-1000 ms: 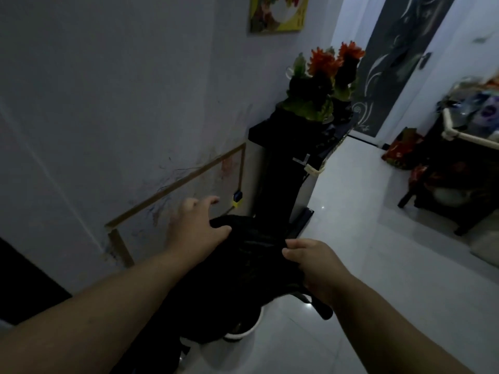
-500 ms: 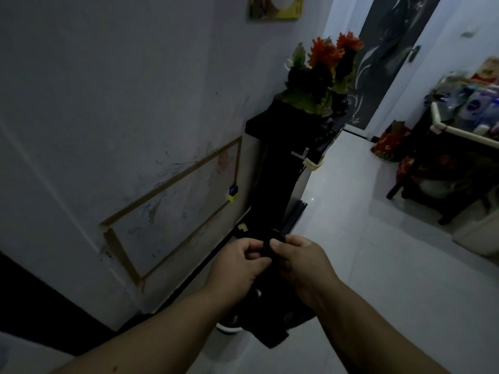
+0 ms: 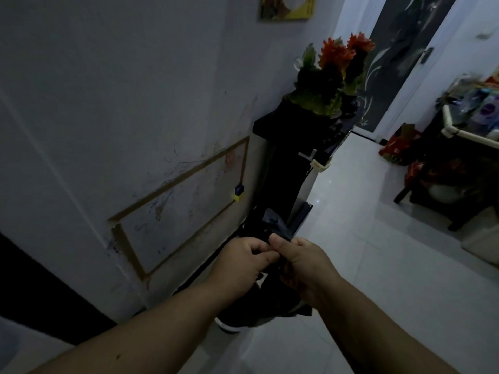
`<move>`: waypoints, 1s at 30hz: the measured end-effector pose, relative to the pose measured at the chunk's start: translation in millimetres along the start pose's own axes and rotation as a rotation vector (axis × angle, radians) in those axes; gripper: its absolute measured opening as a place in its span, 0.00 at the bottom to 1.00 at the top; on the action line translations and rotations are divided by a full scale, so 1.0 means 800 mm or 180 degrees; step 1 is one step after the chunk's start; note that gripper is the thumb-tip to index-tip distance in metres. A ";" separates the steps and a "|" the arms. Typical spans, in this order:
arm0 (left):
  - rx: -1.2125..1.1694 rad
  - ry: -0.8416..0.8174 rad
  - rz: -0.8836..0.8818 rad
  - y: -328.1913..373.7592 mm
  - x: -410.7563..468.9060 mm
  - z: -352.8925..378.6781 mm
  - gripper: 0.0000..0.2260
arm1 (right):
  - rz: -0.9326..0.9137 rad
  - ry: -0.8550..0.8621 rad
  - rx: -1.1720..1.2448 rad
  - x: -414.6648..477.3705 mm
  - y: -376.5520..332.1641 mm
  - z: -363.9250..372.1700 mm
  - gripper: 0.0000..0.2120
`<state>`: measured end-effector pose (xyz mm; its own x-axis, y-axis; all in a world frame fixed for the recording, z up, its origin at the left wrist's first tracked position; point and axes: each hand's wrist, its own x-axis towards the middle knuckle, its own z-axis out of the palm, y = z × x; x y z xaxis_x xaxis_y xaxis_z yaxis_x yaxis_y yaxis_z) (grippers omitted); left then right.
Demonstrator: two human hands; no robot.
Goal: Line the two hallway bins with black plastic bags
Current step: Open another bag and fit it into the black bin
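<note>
A black plastic bag (image 3: 275, 225) is bunched between my two hands, its top sticking up above my fingers and its body hanging down below them. My left hand (image 3: 240, 263) and my right hand (image 3: 305, 263) pinch the bag side by side, thumbs almost touching. Under the hanging bag, a white bin (image 3: 229, 326) shows only a curved piece of its rim on the floor by the wall. The room is dim and the bag's lower part blends into shadow. A second bin is not visible.
The scribbled wall (image 3: 135, 130) runs along my left. A tall black stand (image 3: 291, 163) with orange flowers (image 3: 334, 66) stands just beyond the bin. White tiled floor (image 3: 378, 265) stretches right; a dark table (image 3: 459, 168) with bottles is at far right.
My hands were spread apart over the opened bag a second ago; they have since come together and gathered the bag's top into a bunch, which now rises a little above my fingers.
</note>
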<state>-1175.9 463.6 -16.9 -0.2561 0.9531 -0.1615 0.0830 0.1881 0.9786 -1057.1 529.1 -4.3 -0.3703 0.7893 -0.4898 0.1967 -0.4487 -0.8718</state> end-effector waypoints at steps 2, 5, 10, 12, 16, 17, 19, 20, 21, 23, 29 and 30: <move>-0.0030 -0.0089 -0.0116 -0.001 0.002 -0.001 0.11 | -0.0059 -0.0008 -0.0062 0.001 -0.002 0.000 0.16; -0.0336 0.0200 -0.0378 -0.005 0.007 -0.009 0.12 | -0.0199 0.0006 -0.0267 0.004 -0.003 -0.005 0.16; -0.1497 0.0598 -0.0874 -0.005 0.013 -0.016 0.10 | -0.0504 0.0247 -0.1009 0.017 -0.001 -0.020 0.18; -0.2486 0.0747 -0.1022 -0.005 0.018 -0.025 0.11 | -0.0903 0.0567 -0.2457 0.028 0.002 -0.035 0.18; -0.3427 0.0283 -0.1155 -0.014 0.020 -0.077 0.11 | -0.0989 0.1191 -0.3582 0.040 0.011 -0.083 0.13; -0.3366 0.0003 -0.1165 -0.019 0.017 -0.087 0.11 | -0.0885 0.1347 -0.3461 0.042 0.013 -0.096 0.10; -0.2821 -0.0373 -0.1259 -0.033 0.009 -0.100 0.12 | -0.0780 0.1577 -0.3261 0.046 0.015 -0.114 0.04; -0.2315 -0.0452 -0.1251 -0.040 0.005 -0.102 0.11 | -0.0785 0.1616 -0.3247 0.049 0.015 -0.120 0.05; -0.1597 -0.0370 -0.1122 -0.050 0.004 -0.102 0.07 | -0.0838 0.1623 -0.3304 0.052 0.014 -0.122 0.08; 0.0265 -0.0022 -0.0792 -0.061 0.005 -0.102 0.07 | -0.0983 0.1644 -0.3491 0.059 0.013 -0.126 0.13; 0.2536 0.1353 -0.0779 -0.115 0.005 -0.150 0.11 | -0.0634 0.2212 -0.1774 0.060 0.002 -0.145 0.12; 0.2505 0.1277 -0.0956 -0.124 0.002 -0.157 0.10 | -0.0435 0.2091 -0.1055 0.058 -0.002 -0.145 0.11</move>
<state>-1305.5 416.4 -98.3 -0.6740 0.7128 -0.1942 0.5505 0.6599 0.5114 -969.2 614.8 -26.9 0.1869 0.9634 -0.1919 0.4895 -0.2607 -0.8321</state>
